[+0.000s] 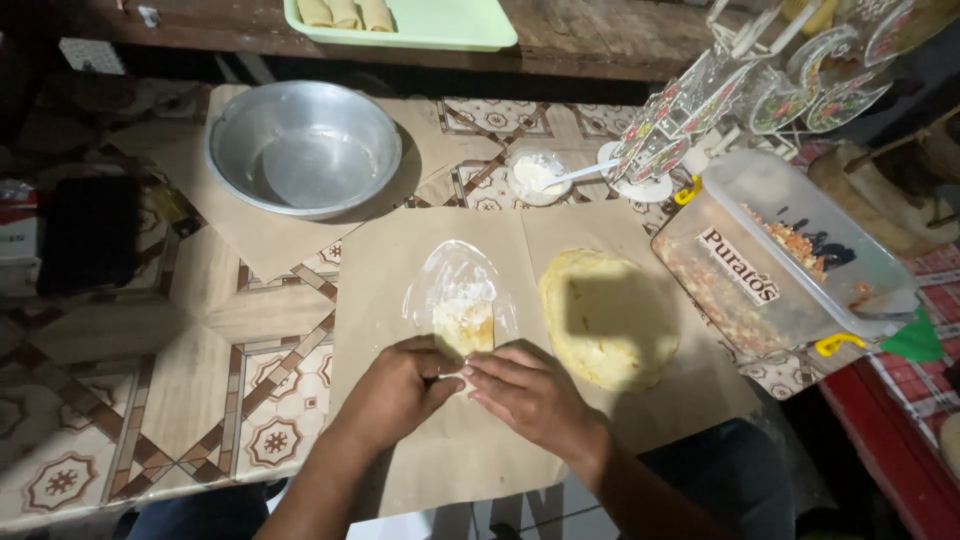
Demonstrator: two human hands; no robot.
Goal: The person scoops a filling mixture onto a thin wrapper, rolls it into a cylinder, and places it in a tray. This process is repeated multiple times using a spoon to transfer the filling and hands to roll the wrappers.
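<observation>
A thin pale wrapper (458, 285) lies on brown paper (400, 260) with yellowish filling at its near end. My left hand (398, 388) and my right hand (530, 392) meet at that near end, fingers pinching the folded edge of the wrapper over the filling. Just right of them sits a stack of round yellow wrappers (605, 315).
An empty metal bowl (302, 148) stands at the back left. A small cup of white paste with a spoon (537, 175) sits behind the paper. A clear plastic tub of chopped filling (775, 265) is at the right. A green tray with several rolls (400, 20) rests on the far ledge.
</observation>
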